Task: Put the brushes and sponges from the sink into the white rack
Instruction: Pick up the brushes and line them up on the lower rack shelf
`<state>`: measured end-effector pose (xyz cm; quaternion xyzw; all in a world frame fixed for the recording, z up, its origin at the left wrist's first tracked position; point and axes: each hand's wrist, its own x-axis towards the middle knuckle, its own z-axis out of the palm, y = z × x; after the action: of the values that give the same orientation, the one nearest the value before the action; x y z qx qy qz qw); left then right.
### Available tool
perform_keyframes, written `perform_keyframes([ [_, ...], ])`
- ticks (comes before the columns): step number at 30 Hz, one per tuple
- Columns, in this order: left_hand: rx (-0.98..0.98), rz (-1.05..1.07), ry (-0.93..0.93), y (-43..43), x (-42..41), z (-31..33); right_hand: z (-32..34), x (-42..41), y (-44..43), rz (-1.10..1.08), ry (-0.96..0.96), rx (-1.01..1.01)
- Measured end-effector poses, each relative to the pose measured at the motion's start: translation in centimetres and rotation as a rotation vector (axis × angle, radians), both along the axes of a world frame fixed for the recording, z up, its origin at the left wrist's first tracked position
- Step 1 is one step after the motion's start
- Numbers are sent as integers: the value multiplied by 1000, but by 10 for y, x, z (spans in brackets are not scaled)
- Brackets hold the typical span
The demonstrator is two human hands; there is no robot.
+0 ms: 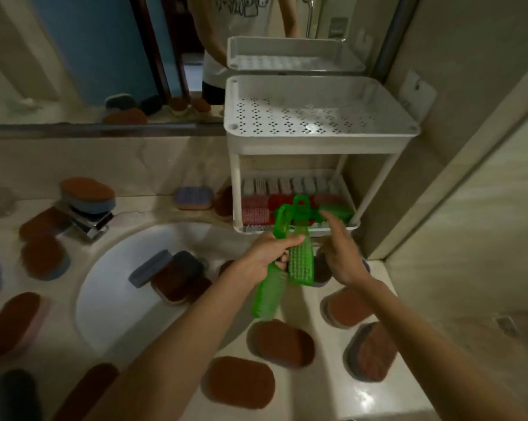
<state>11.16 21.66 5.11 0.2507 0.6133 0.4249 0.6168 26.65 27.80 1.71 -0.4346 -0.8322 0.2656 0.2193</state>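
Observation:
My left hand [267,252] grips two green scrub brushes [300,262] by their handles, just in front of the white rack's [320,138] lower shelf. One brush shows its bristles; the other hangs lower toward the sink. My right hand [340,253] hovers open beside them, fingers reaching toward the shelf. The lower shelf [299,229] holds red, pink and white brushes and a green brush [337,212]. The top shelf is bare. In the white sink [110,287] lie a blue sponge [150,267] and brown-topped sponges [177,278].
Several brown-topped sponges [279,341] lie all over the countertop around the sink. A chrome faucet [89,221] stands at the back left with sponges [88,194] stacked on it. A mirror runs behind; a wall closes the right side.

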Motion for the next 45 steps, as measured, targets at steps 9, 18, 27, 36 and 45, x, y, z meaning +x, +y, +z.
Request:
perform_keyframes([
  [9, -28, 258, 14, 56, 12, 2, 5, -9, 35, -27, 218, -826],
  [18, -26, 453, 139, 68, -22, -15, 2, -54, 89, -175, 182, -743],
  [27, 21, 512, 15, 73, -24, -11, -9, -87, 90, -193, -87, -613],
  [36, 24, 512, -19, 77, -28, -11, -12, -92, 90, -149, -299, -505],
  [45, 15, 525, -17, 75, -33, -14, -5, -93, 86, -122, -444, -450],
])
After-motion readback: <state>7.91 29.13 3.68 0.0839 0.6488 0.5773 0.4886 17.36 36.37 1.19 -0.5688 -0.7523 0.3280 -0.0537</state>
